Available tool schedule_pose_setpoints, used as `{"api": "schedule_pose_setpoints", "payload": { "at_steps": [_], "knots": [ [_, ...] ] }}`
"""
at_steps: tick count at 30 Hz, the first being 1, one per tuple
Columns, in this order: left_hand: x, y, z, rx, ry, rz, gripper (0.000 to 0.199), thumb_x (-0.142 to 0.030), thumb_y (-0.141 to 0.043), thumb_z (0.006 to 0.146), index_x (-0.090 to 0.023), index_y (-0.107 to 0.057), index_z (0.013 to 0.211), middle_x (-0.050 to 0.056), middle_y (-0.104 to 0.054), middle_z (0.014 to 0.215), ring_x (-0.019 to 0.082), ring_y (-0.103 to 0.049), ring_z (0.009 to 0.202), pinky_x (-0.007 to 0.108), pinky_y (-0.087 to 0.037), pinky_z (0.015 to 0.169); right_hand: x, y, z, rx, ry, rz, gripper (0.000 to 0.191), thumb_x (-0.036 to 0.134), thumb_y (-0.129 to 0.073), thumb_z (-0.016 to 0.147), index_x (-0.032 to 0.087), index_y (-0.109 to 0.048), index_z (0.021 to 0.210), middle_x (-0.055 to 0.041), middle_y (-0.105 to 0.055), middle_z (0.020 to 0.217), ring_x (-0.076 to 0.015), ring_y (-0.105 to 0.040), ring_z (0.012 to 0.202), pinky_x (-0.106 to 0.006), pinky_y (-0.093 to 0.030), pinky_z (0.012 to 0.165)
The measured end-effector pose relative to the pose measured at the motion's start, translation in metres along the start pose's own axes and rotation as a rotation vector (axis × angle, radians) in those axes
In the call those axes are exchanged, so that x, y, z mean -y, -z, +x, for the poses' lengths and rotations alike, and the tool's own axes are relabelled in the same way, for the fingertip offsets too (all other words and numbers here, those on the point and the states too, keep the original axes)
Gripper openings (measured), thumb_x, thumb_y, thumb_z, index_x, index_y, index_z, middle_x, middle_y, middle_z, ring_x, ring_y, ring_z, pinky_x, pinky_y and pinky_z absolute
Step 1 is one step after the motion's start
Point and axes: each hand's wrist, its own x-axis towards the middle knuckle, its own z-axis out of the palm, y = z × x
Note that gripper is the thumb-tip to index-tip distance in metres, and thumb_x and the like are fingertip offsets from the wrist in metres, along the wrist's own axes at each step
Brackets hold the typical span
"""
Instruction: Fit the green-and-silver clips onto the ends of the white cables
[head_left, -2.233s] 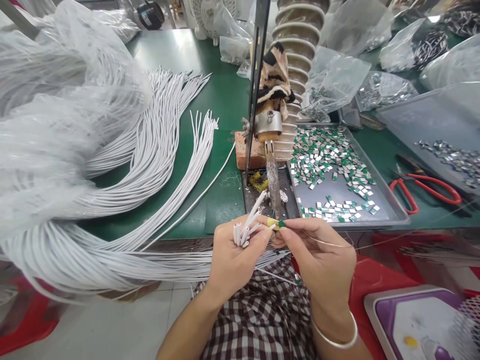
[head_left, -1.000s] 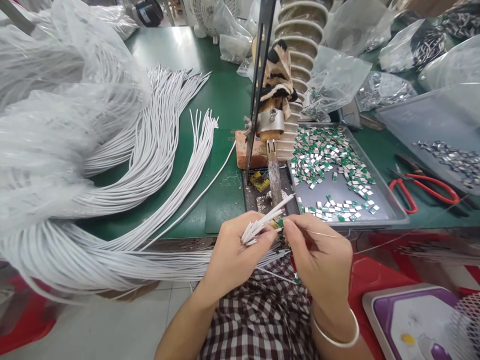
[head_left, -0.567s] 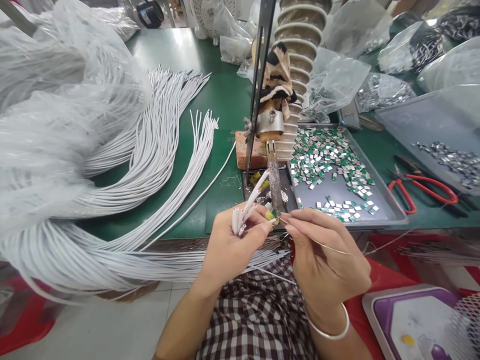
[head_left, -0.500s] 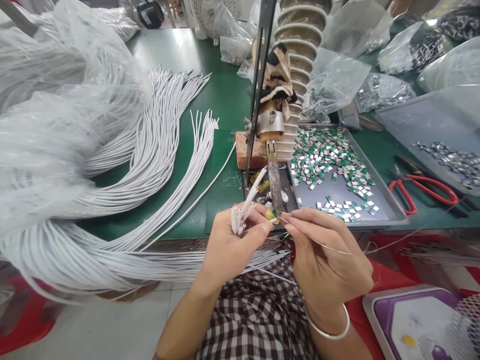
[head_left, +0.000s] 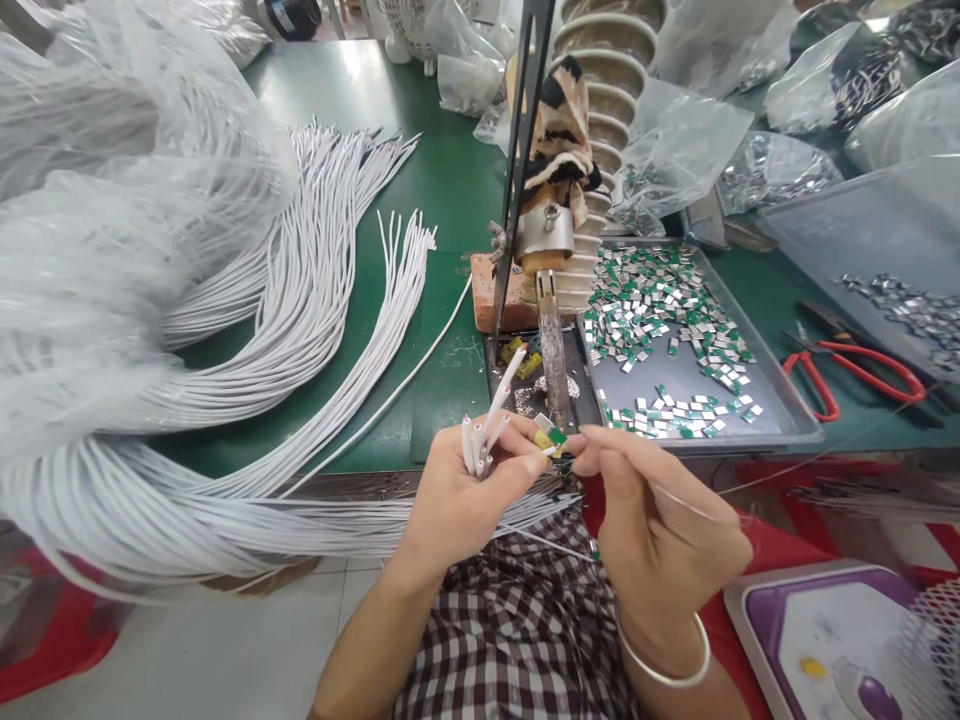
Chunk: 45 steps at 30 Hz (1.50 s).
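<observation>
My left hand (head_left: 461, 490) is closed round several short-ended white cables (head_left: 487, 440). At its thumb and index fingertips are a small green circuit board (head_left: 557, 436), a yellow piece (head_left: 544, 442) and a white cable end. My right hand (head_left: 660, 520) is pinched on a thin solder wire (head_left: 697, 503), which trails off to the right. Its fingertips are close beside the board; whether they touch it I cannot tell. Above both hands a clamped soldering iron (head_left: 553, 370) points down, its tip just over the board.
A grey tray (head_left: 652, 385) with many green-and-silver boards stands right of the iron. Red-handled pliers (head_left: 862, 365) lie further right. Bundles of white cable (head_left: 315, 270) cover the left side. A brick (head_left: 491, 290) and a ribbed hose (head_left: 607, 90) stand behind the iron.
The board at my left fingertips shows more fully, slightly below the iron's tip. My right hand has shifted slightly downward, the solder wire still pinched in it.
</observation>
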Motion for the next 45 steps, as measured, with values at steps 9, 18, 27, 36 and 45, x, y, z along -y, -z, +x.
{"api": "schedule_pose_setpoints", "payload": {
  "at_steps": [9,18,27,36,45],
  "knots": [
    [0.011,0.005,-0.017,0.011,0.071,0.073,0.025,-0.03,-0.059,0.094,-0.018,-0.074,0.078,0.005,-0.076,0.089,0.013,-0.069,0.072,0.022,-0.05,0.059,-0.003,0.002,-0.001,-0.002,-0.229,0.243,0.018,0.004,-0.065,0.082,0.021,-0.068,0.086,0.0,-0.069,0.08,-0.014,-0.066,0.074,-0.028,-0.056,0.068],
    [0.017,-0.002,-0.035,0.052,0.151,0.214,0.043,-0.013,-0.078,0.072,-0.02,-0.064,0.112,-0.003,-0.065,0.068,0.01,-0.053,0.053,0.021,-0.043,0.053,0.017,0.013,-0.004,0.417,0.037,0.001,0.012,0.012,-0.07,0.082,0.02,-0.065,0.089,-0.0018,-0.069,0.08,-0.0167,-0.058,0.076,-0.032,-0.052,0.066],
    [0.011,0.006,-0.034,0.129,0.007,0.247,0.014,-0.024,-0.076,0.08,-0.019,-0.07,0.092,0.002,-0.064,0.076,0.013,-0.055,0.063,0.024,-0.041,0.057,0.011,0.012,-0.01,0.274,-0.108,0.216,0.021,0.002,-0.069,0.079,0.02,-0.067,0.09,0.0005,-0.07,0.08,-0.013,-0.06,0.077,-0.028,-0.052,0.068],
    [0.008,0.004,-0.032,0.033,-0.128,0.377,0.03,-0.033,-0.058,0.095,-0.017,-0.069,0.073,0.001,-0.054,0.064,0.013,-0.048,0.059,0.026,-0.036,0.056,0.004,0.017,-0.002,0.301,-0.103,0.302,0.03,-0.001,-0.066,0.081,0.024,-0.073,0.095,0.0007,-0.073,0.079,-0.013,-0.063,0.07,-0.028,-0.051,0.064],
    [0.014,0.005,-0.029,0.008,-0.191,0.301,0.021,-0.033,-0.068,0.089,-0.019,-0.076,0.076,0.003,-0.062,0.067,0.014,-0.054,0.062,0.025,-0.041,0.057,0.004,0.027,0.013,0.506,-0.291,0.254,0.024,0.016,-0.049,0.093,0.018,-0.062,0.072,0.0001,-0.063,0.066,-0.011,-0.056,0.058,-0.024,-0.045,0.056]
  ]
}}
